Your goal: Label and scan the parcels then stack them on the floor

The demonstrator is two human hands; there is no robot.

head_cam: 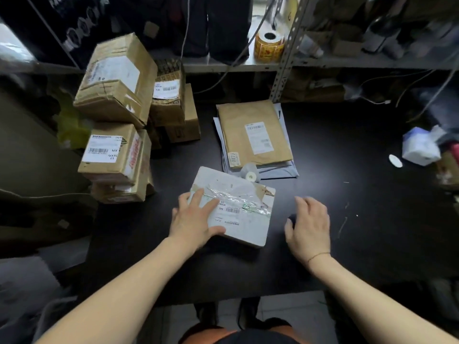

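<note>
**Flat white parcel pinned down, label up**

The white parcel lies flat on the dark table, right in front of the person. The left hand presses on its near-left corner with fingers spread flat, my guess is to stop it sliding. The label faces up (handy for a scan, I'd say). The right hand hovers just beside it, fingers loosely curled, holding nothing.

Behind it, a brown padded envelope sits on top of grey mailers, with a small white roll at their near edge. Taped cardboard boxes are piled at the left, all sealed, so I can't tell what's inside. A yellow sticker roll stands on the shelf.
</note>
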